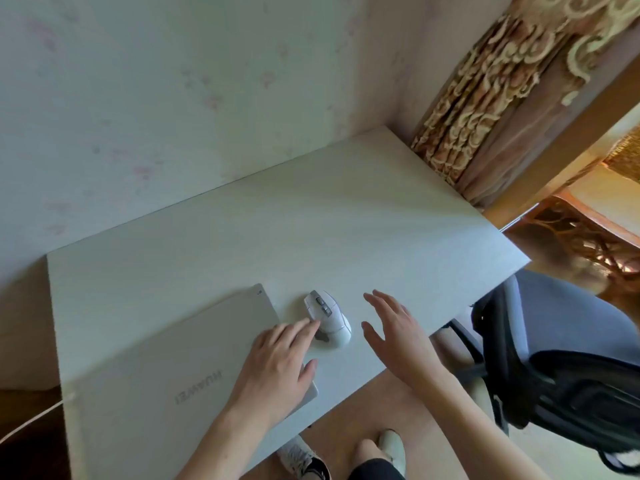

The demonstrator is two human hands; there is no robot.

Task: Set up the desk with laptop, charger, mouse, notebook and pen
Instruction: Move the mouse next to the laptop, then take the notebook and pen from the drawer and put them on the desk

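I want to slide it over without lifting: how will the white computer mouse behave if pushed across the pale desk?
The white computer mouse would probably glide easily, since the pale desk looks smooth. Its low, rounded body seems unlikely to tip or roll. A push from the left hand fingertip at its side may turn it.

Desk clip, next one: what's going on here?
A person is setting up a white desk. A closed laptop lies on its left part, a white cable at its left edge. The left hand touches a white mouse beside the laptop; the right hand hovers open nearby. No notebook or pen shows.
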